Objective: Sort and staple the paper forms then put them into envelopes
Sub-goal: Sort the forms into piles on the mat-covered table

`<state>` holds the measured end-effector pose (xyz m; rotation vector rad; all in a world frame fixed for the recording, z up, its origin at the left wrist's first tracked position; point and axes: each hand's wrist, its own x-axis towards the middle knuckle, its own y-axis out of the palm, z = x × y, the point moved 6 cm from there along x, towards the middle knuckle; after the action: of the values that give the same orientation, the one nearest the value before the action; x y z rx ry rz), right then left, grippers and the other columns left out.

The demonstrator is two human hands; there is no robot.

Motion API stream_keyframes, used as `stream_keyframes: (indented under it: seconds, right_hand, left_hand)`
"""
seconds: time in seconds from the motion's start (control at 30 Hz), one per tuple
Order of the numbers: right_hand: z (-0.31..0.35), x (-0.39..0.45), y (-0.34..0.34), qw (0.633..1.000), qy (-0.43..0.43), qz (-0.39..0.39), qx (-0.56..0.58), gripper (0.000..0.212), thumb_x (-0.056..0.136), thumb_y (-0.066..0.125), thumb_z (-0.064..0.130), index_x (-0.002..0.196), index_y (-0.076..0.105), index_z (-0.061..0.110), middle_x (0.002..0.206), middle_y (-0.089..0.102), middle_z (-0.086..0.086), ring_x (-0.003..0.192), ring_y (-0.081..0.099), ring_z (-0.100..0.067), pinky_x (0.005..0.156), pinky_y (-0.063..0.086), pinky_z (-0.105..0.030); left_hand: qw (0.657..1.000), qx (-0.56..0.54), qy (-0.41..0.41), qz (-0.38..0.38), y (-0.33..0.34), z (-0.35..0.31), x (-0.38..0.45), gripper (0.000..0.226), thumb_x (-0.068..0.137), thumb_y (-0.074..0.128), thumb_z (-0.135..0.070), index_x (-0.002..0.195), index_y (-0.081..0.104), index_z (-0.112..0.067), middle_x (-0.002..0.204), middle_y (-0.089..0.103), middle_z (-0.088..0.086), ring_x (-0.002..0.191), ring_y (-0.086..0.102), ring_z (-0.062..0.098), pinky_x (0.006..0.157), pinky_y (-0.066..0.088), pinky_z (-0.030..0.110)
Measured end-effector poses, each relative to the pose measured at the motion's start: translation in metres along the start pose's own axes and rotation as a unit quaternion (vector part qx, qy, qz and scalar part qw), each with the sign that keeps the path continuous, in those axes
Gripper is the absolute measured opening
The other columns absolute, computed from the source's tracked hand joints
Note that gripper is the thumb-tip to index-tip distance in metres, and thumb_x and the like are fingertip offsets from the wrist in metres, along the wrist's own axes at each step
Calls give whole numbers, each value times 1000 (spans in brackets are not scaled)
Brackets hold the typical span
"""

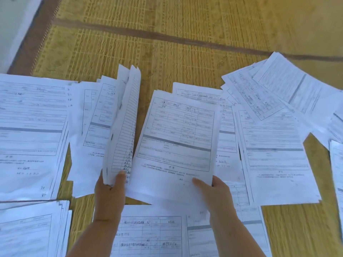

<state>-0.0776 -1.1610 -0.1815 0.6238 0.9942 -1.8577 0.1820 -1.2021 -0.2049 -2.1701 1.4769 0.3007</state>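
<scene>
My left hand (109, 193) grips the bottom edge of a thin bundle of lined forms (123, 127), which stands nearly upright and edge-on to me. My right hand (213, 190) pinches the lower right corner of a printed form with a table and a grey band (178, 138), held tilted above the mat. The two held papers touch along their lower inner edges. Many more white forms lie spread in overlapping piles on the woven straw mat (167, 52). No stapler or envelope is in view.
Piles of forms lie at the left (31, 127), lower left (29, 229), bottom centre (148, 232), right (274, 154) and upper right (289, 88). The far half of the mat is bare. A brown mat border (33, 38) and a pale floor run along the upper left.
</scene>
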Motion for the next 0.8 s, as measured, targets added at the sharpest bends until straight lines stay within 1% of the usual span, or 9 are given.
stream_keyframes:
  seconds: [0.13,0.23,0.3,0.37,0.4,0.47,0.57,0.67,0.8]
  right_hand:
    - [38,-11,-14,971,-150,-42,-183,22,92,47,9,71,55,14,62,56,2,56,48,-13,47,33,-20]
    - [74,1,-35,977,-180,-84,-75,16,92,53,13,78,60,8,71,61,-10,61,49,-19,57,38,-26]
    - [107,21,-32,976,-200,-87,-19,13,90,56,15,83,62,5,75,62,-8,68,51,-22,63,41,-30]
    - [149,44,-9,972,-225,-60,-20,11,90,54,12,84,63,9,79,61,-4,74,53,-22,63,43,-30]
    - [170,56,9,970,-238,-38,-26,12,91,53,11,83,62,13,80,62,-1,77,55,-22,65,45,-30]
    - [207,75,50,965,-259,8,-36,16,92,52,11,83,61,21,84,63,2,82,58,-22,69,48,-31]
    - [237,95,109,962,-257,62,-62,10,94,52,15,99,58,22,88,61,2,79,58,-18,62,48,-27]
    - [251,109,152,954,-270,94,-96,15,95,51,12,105,61,18,87,58,-3,78,55,-18,66,46,-30]
    - [249,118,175,943,-275,101,-158,17,98,43,6,87,51,15,75,45,0,68,44,-13,63,40,-28]
  left_hand:
    - [997,33,70,-21,-3,-14,-14,19,96,52,-9,111,54,-21,84,62,5,64,57,23,41,46,17]
    - [990,46,119,-58,-13,-26,-23,19,93,55,-21,111,52,-29,85,61,3,63,59,24,41,47,24]
    - [987,50,136,-75,-17,-33,-26,23,93,57,-19,111,51,-31,86,60,-2,65,59,20,44,47,22]
    - [987,49,122,-94,-20,-37,-28,24,92,62,-18,110,54,-31,84,54,-14,69,54,7,48,42,10]
    - [989,31,116,-89,-20,-39,-30,20,88,65,-28,106,59,-36,82,49,-18,72,49,1,53,40,7]
    - [986,51,152,-42,-16,-46,-29,11,82,53,-47,90,53,-55,86,48,-21,75,49,0,64,39,5]
    - [949,159,271,-16,-11,-52,-23,27,89,43,-33,100,41,-57,100,52,-24,86,53,-9,68,36,-2]
    - [938,195,286,14,-2,-43,-12,40,86,39,-27,115,42,-54,103,47,-27,94,51,-17,70,35,-7]
    - [930,200,305,53,3,-25,0,52,80,43,-11,121,45,-43,109,47,-21,102,49,-13,78,35,-5]
